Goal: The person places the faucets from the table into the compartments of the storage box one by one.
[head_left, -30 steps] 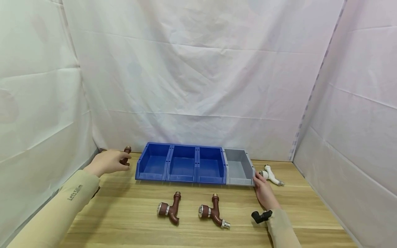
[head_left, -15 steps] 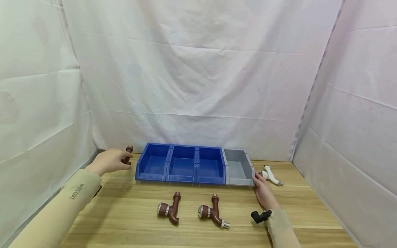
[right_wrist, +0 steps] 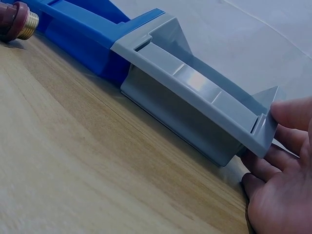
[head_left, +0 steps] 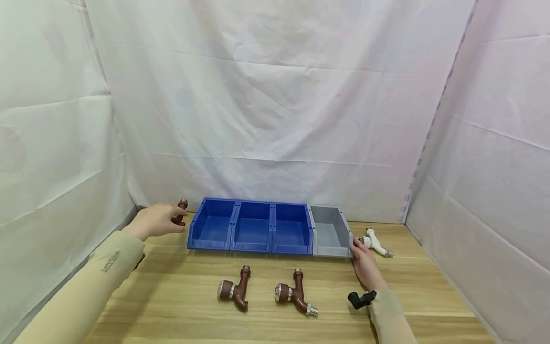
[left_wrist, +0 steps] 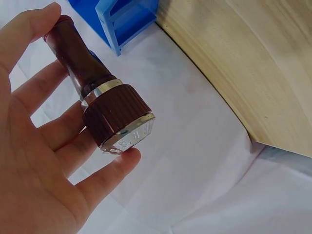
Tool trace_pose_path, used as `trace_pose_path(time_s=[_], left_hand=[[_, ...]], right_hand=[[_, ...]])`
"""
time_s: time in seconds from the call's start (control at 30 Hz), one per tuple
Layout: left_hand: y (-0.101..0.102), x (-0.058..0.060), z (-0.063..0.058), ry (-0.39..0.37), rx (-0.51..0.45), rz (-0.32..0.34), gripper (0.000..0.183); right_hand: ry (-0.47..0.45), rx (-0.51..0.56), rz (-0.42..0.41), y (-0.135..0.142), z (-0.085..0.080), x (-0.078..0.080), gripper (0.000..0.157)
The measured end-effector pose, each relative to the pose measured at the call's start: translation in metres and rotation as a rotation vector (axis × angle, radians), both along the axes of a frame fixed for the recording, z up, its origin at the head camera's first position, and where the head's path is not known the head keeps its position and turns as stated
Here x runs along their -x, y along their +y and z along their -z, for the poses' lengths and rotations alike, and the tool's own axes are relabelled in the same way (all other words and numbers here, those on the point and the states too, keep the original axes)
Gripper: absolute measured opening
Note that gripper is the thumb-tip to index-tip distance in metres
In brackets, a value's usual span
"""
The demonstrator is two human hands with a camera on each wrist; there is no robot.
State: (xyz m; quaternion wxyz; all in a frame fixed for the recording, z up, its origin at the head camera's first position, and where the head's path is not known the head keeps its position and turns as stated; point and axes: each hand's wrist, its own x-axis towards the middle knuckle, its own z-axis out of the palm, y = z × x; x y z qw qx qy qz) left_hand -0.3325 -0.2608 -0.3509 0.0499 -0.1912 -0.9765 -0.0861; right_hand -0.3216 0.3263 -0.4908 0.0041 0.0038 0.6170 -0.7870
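Observation:
My left hand (head_left: 158, 220) holds a brown water tap (head_left: 182, 205) beside the left end of the bin row. In the left wrist view, thumb and fingers grip the tap's body, and its ribbed knob (left_wrist: 117, 112) with a silvery cap points away from the palm. On the other side, my right hand (head_left: 367, 265) holds the front right corner of the grey bin (head_left: 333, 251). The right wrist view shows the thumb on the rim of that bin (right_wrist: 180, 114) and the fingers beneath. Three blue bins (head_left: 251, 247) adjoin it on the left.
Two more brown taps, a left one (head_left: 242, 290) and a right one (head_left: 299, 297) with a metal spout end, lie on the wooden table (head_left: 180, 306) before the bins. A white tap (head_left: 375, 242) lies right of the grey bin. White cloth (head_left: 266, 110) hangs behind.
My left hand has moved slightly right and up with the brown tap, closer to the leftmost blue bin. The right hand stays at the grey bin's corner.

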Motion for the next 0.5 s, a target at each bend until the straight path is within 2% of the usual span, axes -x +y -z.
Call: trace_pose_path(time_s=[0.23, 0.5], left_hand=[[0.0030, 0.0046, -0.0021, 0.009, -0.010, 0.007, 0.046], [0.0086, 0.0082, -0.0045, -0.035, -0.011, 0.013, 0.049]], right_hand=[[-0.009, 0.016, -0.007, 0.0002, -0.0013, -0.0005, 0.059], [-0.013, 0.018, 0.003, -0.0007, -0.0028, 0.0004, 0.059]])
